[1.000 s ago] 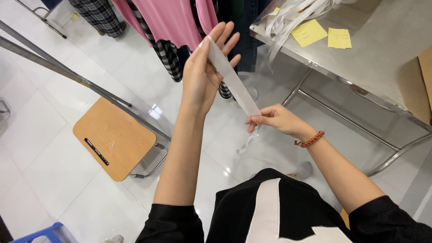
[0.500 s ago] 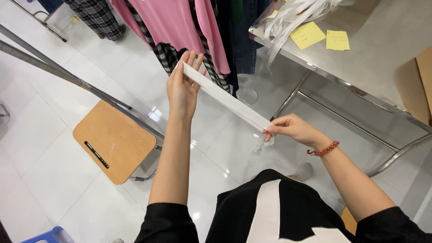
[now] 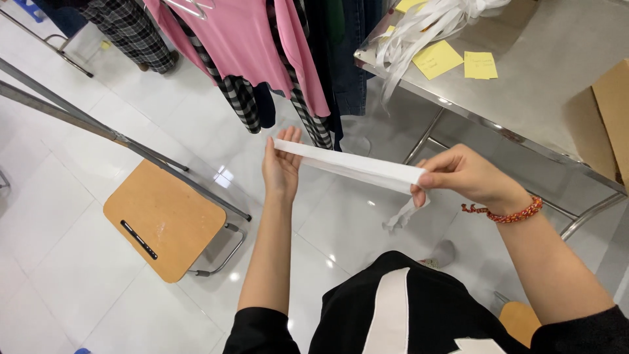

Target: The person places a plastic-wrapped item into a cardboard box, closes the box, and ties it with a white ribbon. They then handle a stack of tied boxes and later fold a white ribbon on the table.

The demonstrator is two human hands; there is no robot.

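Head camera, looking down at a person's two bare hands held out in front of a black top with a white stripe.

A long white strip point(image 3: 350, 167), flat like a ribbon or fabric band, is stretched between the hands in mid-air, above a glossy white tiled floor point(image 3: 65, 262), not resting on anything. The left hand point(image 3: 282, 167) stands upright with the palm turned inward; the strip's far end lies against its fingers, and the grip looks loose, more a support than a pinch. The right hand point(image 3: 462, 176) is closed on the near end, thumb pressed against curled fingers, with a short loose tail hanging below it. A red beaded bracelet point(image 3: 508, 213) circles that wrist.

The strip looks very light, thin and soft. It holds flat only because it is pulled taut, and the dangling tail droops limply. It would likely fold or twist if slack, so the ends are the sensible places to hold, pinched flat between thumb and fingers.

To the upper right, a steel worktop point(image 3: 524, 98) carries a heap of similar white strips point(image 3: 426, 26) near its left corner, yellow sticky notes point(image 3: 458, 62) and a cardboard box point(image 3: 606, 124) at its right edge. Pink and checked garments point(image 3: 255, 52) hang beyond. A wooden stool point(image 3: 164, 219) stands lower left.
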